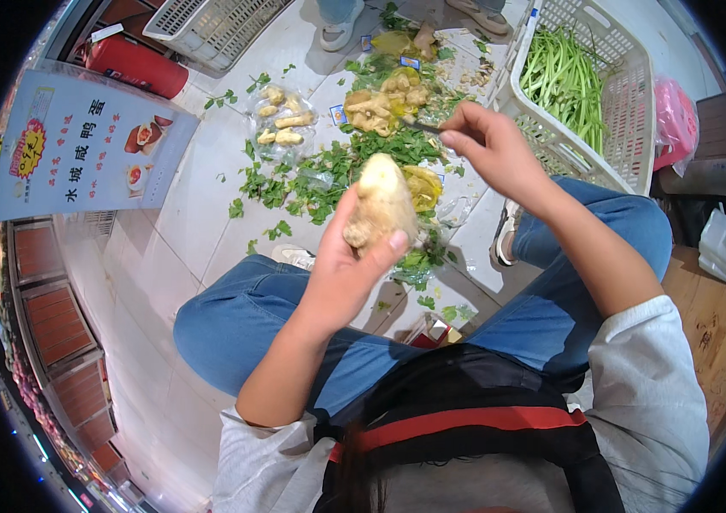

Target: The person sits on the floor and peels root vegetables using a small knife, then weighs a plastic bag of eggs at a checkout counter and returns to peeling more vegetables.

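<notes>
A large piece of ginger root (387, 202) rests in my left hand (340, 272), gripped between thumb and fingers. Its upper end is pale and peeled, while brownish skin covers the lower part. My right hand (488, 151) pinches a thin dark-handled tool (425, 127), apart from the root; its tip is too small to identify. Beyond the hands, unpeeled ginger (372, 110) lies on the floor with yellow netting (423, 186) around it. Several pale ginger pieces (289, 122) sit on a clear plastic bag (257, 138) to the left.
Green leaves (331, 176) litter the tiled floor (174, 240). At right, a white plastic crate (635, 83) holds green stalks (561, 90). Another crate (209, 32), a fire extinguisher (138, 67) and a printed sign (97, 144) stand left. Another person's shoe (340, 32) shows at the top.
</notes>
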### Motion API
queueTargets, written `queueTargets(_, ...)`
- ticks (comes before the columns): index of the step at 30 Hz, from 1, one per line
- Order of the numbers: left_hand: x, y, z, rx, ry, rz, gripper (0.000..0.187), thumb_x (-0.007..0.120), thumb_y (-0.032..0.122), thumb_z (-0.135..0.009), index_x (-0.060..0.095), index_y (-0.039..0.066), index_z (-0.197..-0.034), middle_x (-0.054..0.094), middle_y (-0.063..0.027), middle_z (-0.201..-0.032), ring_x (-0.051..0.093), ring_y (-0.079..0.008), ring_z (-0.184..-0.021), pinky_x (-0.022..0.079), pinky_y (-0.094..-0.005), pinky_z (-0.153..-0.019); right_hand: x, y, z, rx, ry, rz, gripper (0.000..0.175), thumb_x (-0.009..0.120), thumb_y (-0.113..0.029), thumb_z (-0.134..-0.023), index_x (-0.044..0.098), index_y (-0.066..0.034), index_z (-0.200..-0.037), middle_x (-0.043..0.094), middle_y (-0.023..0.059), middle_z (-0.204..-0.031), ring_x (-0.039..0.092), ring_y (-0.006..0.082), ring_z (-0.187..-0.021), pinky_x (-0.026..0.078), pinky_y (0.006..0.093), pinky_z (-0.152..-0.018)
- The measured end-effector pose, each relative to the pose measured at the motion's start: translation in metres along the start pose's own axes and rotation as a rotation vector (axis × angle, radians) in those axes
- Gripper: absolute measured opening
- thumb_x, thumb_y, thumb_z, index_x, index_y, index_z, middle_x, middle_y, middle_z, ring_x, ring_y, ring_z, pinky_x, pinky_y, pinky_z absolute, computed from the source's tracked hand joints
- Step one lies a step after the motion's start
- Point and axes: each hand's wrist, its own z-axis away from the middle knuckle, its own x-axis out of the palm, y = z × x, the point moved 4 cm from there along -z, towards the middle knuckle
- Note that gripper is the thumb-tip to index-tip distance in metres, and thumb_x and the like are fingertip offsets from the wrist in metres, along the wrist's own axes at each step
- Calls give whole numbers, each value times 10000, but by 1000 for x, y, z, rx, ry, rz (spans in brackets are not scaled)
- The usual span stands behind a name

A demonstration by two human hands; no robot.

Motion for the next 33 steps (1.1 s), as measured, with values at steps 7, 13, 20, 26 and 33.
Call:
queueTargets(7, -5, -7, -4, 31, 64, -34, 527, 633, 118, -930, 376, 16, -1380, 564, -30, -1120, 542, -81, -979, 462, -248, -844, 12, -41, 41, -315, -81, -164, 143, 688, -76, -859, 608, 12, -938, 602, 90, -764, 558, 146, -645, 451, 284, -592)
queueTargets(13, 1, -13, -4, 19, 20, -44, 514, 633, 111, -929, 389, 16, -1372, 560, -19, -1103, 526, -63, -964, 453, -236, -823, 16, -56, 42, -410, -124, -147, 142, 695, -66, -834, 609, 12, -917, 618, 127, -776, 621, 229, -667, 475, 317, -587)
queueTargets(20, 0, -7, -1, -47, 48, -145, 573, 639, 123, -920, 359, 3, -1406, 551, -45, -1184, 521, -97, -1059, 446, -274, -905, 6, -27, 17, -211, -107, 29, 120, 654, -93, -879, 608, 15, -909, 616, 70, -769, 572, 141, -682, 460, 283, -617)
queueTargets(26, 5, -1, 4, -35, 26, 154, 538, 640, 142, -925, 385, 6, -1378, 576, -73, -1181, 566, -133, -1060, 457, -305, -937, 4, -24, 19, -231, -77, -363, 130, 650, -126, -905, 602, -13, -949, 533, -11, -708, 503, 44, -689, 444, 244, -624)
queueTargets(33, 0, -9, -5, -9, 24, 81, 483, 655, 163, -914, 434, 20, -1319, 607, -65, -1128, 605, -137, -1001, 499, -303, -893, 20, -48, 50, -380, -271, -221, 159, 666, -64, -853, 561, -7, -958, 646, 116, -814, 635, 214, -731, 494, 316, -658)
